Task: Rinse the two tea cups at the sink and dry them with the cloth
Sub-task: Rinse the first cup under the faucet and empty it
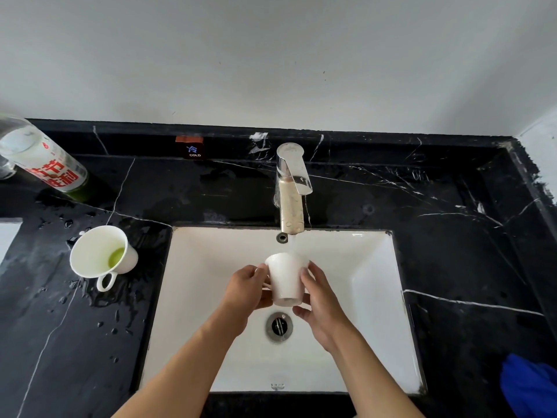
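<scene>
A white tea cup point(284, 280) is held over the white sink point(370, 267), under water running from the tap point(291, 191). My left hand point(245, 292) grips its left side, where the handle is hidden by my fingers. My right hand point(319, 303) grips its right side and base. The second white cup point(99, 254) stands on the wet black counter at the left, with green liquid at its bottom and its handle toward me. The blue cloth point(527, 387) lies on the counter at the lower right.
The black marble counter point(452, 236) surrounds the sink, with water drops on its left part. A bottle with red lettering point(45, 158) stands at the far left. The drain point(278, 325) sits below my hands. A "cold" label point(194, 150) is on the backsplash.
</scene>
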